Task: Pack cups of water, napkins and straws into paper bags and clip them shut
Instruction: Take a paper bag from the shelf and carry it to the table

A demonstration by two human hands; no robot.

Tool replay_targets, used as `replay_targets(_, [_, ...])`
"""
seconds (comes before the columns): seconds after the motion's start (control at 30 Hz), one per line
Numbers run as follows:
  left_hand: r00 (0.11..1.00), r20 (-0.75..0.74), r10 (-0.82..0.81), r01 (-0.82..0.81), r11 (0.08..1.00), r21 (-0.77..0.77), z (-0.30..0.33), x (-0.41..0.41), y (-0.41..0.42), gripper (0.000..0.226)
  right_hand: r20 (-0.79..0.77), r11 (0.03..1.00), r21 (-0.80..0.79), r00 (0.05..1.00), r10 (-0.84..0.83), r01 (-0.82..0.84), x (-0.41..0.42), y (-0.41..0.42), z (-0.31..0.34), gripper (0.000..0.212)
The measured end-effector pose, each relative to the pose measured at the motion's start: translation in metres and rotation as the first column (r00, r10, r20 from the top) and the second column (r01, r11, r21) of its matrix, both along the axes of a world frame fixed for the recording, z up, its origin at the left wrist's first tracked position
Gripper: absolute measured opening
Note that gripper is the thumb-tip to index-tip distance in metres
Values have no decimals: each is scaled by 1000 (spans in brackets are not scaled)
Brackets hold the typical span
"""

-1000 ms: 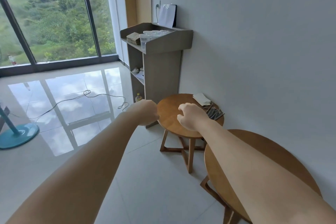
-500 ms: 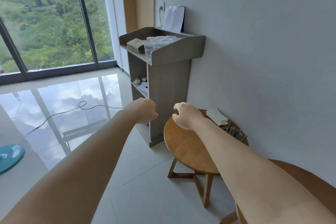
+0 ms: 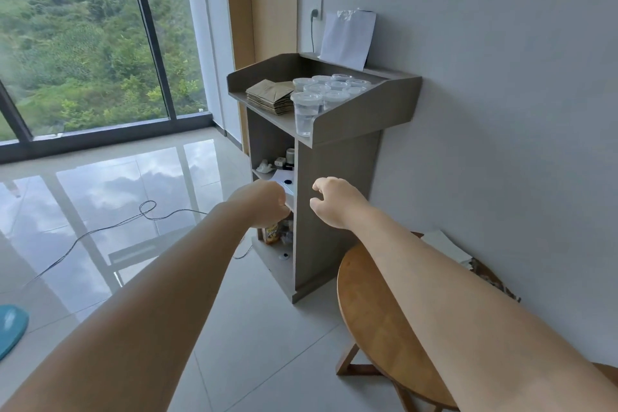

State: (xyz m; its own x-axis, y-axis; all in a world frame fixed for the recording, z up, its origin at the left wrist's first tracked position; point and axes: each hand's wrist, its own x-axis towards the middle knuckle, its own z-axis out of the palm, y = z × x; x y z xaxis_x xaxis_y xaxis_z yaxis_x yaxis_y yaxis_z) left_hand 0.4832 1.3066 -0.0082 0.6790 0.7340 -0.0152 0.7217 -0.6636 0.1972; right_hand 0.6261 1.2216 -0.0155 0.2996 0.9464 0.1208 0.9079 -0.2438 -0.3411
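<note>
View has closed in on the grey stand [image 3: 337, 184] since half a second ago; it now fills mid-frame, and the round wooden table [image 3: 378, 318] has slid to the lower right. Both arms are stretched forward in front of the stand's side panel, hands apart, touching nothing. Left hand [image 3: 264, 204] is curled into a loose fist, empty. Right hand [image 3: 334, 201] has fingers bent, thumb and fingers separated in a half-open claw, also empty. On the stand's top tray: a flat stack of brown paper bags [image 3: 272, 97] at the left, long axis running roughly left-right, and just beside it a cluster of lidded clear cups [image 3: 329, 90], all upright; the front cup [image 3: 305, 114] at the tray's near edge visibly holds water. White napkins [image 3: 448, 246] lie flat on the table by the wall, with dark thin items [image 3: 491, 278] beside them, too blurred to identify. A cable [image 3: 110, 227] runs across the glossy floor.
</note>
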Motion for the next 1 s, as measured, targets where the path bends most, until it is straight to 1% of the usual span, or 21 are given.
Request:
replay_targets(0.1, [1000, 16, -6, 6, 1000, -2, -3, 3, 46, 27, -12, 1000, -12, 1000, 15, -15, 5, 51, -6, 34])
replay_targets(0.27, [1000, 19, -1, 0, 999, 42, -5, 19, 136, 28, -17, 999, -1, 998, 52, -52, 20, 144, -10, 37])
replay_targets(0.37, [1000, 20, 18, -20, 998, 56, -3, 36, 196, 28, 5, 994, 41, 995, 97, -97, 32, 207, -10, 31])
replay_targets(0.43, [1000, -1, 23, -23, 999, 36, 0, 51, 234, 29, 1, 993, 50, 994, 109, -109, 42, 249, -7, 29])
replay_targets(0.53, [999, -32, 19, -18, 999, 39, 11, 70, 293, 30, -6, 995, 47, 996, 89, -88, 60, 312, 1, 30])
replay_targets(0.67, [1000, 11, 22, -22, 998, 59, 18, 88, 366, 29, -18, 997, 56, 998, 55, -54, 82, 379, 7, 36])
replay_targets(0.8, [1000, 27, 11, -12, 999, 39, 14, 106, 425, 28, 61, 999, 20, 997, 47, -49, 97, 431, 4, 35])
replay_targets(0.87, [999, 52, -18, 16, 999, 49, 12, 117, 456, 29, 55, 999, 32, 998, 29, -31, 105, 457, 4, 35])
replay_targets(1.0, [990, 76, -121, 116, 991, 65, 6, 140, 521, 37, 37, 998, 45, 999, -36, 35, 120, 508, -1, 36])
